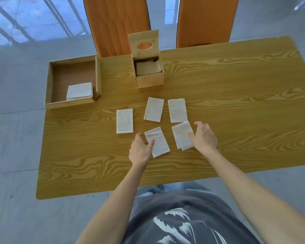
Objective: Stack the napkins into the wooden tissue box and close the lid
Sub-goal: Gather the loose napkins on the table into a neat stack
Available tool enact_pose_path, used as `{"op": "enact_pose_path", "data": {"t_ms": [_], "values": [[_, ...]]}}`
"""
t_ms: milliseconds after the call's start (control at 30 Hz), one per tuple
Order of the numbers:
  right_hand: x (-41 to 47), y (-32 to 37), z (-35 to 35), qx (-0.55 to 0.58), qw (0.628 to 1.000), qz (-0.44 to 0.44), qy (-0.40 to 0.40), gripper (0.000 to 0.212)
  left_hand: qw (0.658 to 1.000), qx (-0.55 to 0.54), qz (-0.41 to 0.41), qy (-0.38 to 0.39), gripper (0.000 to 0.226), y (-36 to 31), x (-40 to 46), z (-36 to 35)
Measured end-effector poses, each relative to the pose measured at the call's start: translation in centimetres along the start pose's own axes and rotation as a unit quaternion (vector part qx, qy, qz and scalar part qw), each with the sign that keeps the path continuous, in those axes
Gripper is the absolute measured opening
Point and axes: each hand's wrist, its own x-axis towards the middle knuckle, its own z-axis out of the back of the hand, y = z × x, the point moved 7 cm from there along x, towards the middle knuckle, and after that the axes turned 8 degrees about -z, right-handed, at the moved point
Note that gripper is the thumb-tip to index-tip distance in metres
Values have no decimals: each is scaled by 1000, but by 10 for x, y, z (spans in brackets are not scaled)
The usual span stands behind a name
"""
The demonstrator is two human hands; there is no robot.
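The wooden tissue box (pixel 149 80) stands at the table's far middle, its lid (pixel 143 43) with an oval hole tipped up and open; napkins lie inside. Several folded white napkins lie flat on the table in front of it. My left hand (pixel 141 150) pinches the left edge of the near napkin (pixel 158 142). My right hand (pixel 203 136) rests its fingers on the right side of a small napkin stack (pixel 181 135). Further out lie three more napkins: one on the left (pixel 124 121), one in the middle (pixel 154 109) and one on the right (pixel 177 110).
A shallow wooden tray (pixel 51 85) at the table's far left corner holds a short pile of napkins (pixel 79 91). Two orange chair backs (pixel 116 23) stand behind the wooden table (pixel 236 103). Grey floor surrounds the table.
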Motion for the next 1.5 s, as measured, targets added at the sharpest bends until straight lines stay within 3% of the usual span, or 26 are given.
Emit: {"op": "enact_pose_path", "data": {"t_ms": [133,333,500,700,800,933,1000,1100,1333,1433,1500], "values": [[6,-10,-4,26,997,-74,24,54,999,-21,39,-29,60,-3,-1,-1],[8,-8,-15,24,995,-93,24,41,997,-2,60,-46,45,-9,-3,-8],[6,-7,-21,51,995,-83,20,29,997,-10,55,-49,37,-9,-4,-10],[0,-9,-20,177,983,-35,25,27,993,-81,50,-73,23,0,-8,-6],[-2,-11,-23,287,954,-36,76,31,988,-126,58,-71,20,7,-6,-5],[-11,-2,-38,445,869,-60,209,37,982,-166,66,-66,20,13,-4,-5],[-17,6,-50,469,842,-68,258,26,980,-174,70,-63,21,15,-2,-4],[-28,21,-63,472,833,-73,280,24,978,-187,74,-55,16,18,1,-6],[-31,38,-83,385,897,-71,206,27,972,-217,79,-32,11,24,5,-8],[-34,45,-71,251,961,-29,113,25,968,-236,86,-26,13,25,7,-9],[-37,49,-64,188,980,-3,59,25,965,-246,93,-21,15,25,7,-10]]}}
